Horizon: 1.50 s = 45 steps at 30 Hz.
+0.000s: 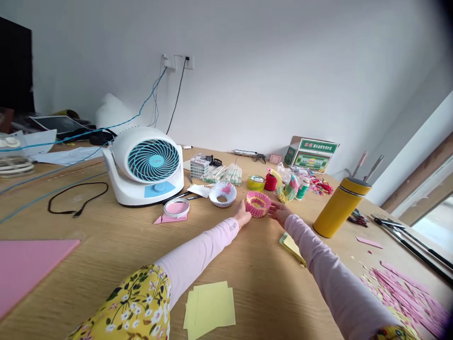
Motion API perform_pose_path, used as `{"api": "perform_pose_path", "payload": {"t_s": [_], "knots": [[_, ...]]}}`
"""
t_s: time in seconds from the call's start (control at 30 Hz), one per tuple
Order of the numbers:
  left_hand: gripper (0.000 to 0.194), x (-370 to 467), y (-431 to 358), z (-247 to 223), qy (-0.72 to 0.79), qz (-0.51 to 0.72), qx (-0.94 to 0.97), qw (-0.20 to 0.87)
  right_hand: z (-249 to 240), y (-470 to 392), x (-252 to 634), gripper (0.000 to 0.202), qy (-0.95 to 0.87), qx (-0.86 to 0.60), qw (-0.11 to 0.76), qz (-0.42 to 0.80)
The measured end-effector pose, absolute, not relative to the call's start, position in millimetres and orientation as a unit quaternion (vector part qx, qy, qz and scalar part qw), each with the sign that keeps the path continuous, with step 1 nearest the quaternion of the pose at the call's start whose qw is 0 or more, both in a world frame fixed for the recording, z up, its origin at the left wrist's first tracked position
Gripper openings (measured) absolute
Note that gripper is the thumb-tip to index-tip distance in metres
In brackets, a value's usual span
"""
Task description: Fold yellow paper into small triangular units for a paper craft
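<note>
L hand (243,216) and R hand (281,213) at opp. sides of pink-and-yellow pleated paper ring (257,214), fingers touching it; fingertips partly hidden, so clamped or not: can't tell. Ring btwn hands, over wooden counter (255,288); resting or lifted: can't tell. Adj., to left: white pleated paper ring w/ pink patch (222,201). Behind: yellow tape roll (255,184). Pale R sleeve (327,264) partly covers yellow paper stack (292,247). Pink paper strips (406,295), lower R: cut off by frame.

Pale pink arm covers (202,255) are worn behind the hands (242,215); dark lettering (233,227) is printed near the left one. Farther back, yellow sleeves (136,283) are patterned with white flowers (156,314).
</note>
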<state>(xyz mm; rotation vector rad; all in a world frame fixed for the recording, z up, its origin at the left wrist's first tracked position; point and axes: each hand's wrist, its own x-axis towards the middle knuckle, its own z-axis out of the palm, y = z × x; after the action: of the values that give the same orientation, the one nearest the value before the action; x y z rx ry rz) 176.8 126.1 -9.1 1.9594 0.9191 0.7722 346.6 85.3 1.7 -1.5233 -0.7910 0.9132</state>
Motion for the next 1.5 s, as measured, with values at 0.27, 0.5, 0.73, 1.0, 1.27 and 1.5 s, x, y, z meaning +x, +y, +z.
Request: {"api": "perform_pose_path", "payload": {"t_s": [0.27,0.5,0.73,1.0,1.27,1.5], "knots": [[0.031,98.2,54.8,14.0,0.332,0.274,0.821,0.376,15.2,21.3,312.3,0.033,-0.391,-0.647,0.574,0.316],[0.048,11.4,-18.2,26.6,0.338,0.115,0.917,0.179,-12.3,-62.4,219.7,0.030,-0.586,-0.584,0.454,0.330],[0.045,-0.9,-31.1,7.2,0.345,0.152,0.904,0.202,-18.2,-88.4,182.6,0.026,-0.627,-0.619,0.420,0.219],[0.039,2.9,-26.2,-0.8,0.363,0.263,0.824,0.346,-9.0,-93.2,165.0,0.033,-0.592,-0.590,0.447,0.319],[0.029,5.5,-29.6,-3.4,0.323,0.337,0.759,0.454,-14.0,-92.6,169.4,0.033,-0.493,-0.493,0.520,0.493],[0.029,8.0,-36.6,-7.9,0.289,0.314,0.676,0.601,-12.4,-96.4,175.4,0.036,-0.469,-0.547,0.525,0.453]]}}
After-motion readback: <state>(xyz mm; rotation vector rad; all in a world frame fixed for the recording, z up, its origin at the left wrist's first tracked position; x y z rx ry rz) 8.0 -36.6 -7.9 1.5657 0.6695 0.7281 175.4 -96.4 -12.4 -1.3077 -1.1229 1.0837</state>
